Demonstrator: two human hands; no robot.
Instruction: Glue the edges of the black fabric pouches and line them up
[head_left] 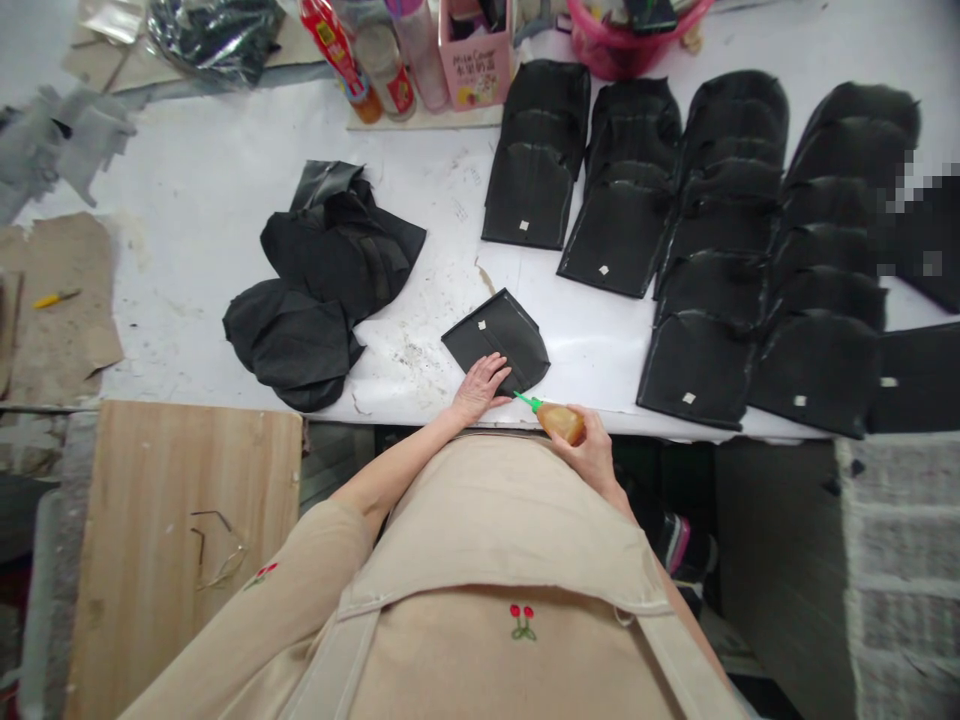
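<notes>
A flat black panel (496, 330) with a small pale label lies at the table's near edge. My left hand (480, 386) rests flat on its lower part, fingers stretched out. In my right hand (589, 450) is a squeeze glue bottle (562, 423), amber with a green nozzle. The nozzle tip points left at the panel's near edge, close to my left fingers; whether it touches I cannot tell. To the left sits a heap of black fabric pieces (322, 280). Overlapping black panels (697, 365) are laid out in rows on the right.
At the back stand a red-labelled bottle (337, 55), a glass jar (384, 70), a pink box (476, 70) and a pink basket (630, 50). A yellow cutter (56, 299) lies on cardboard at far left. Eyeglasses (219, 568) rest on a wooden board (150, 500).
</notes>
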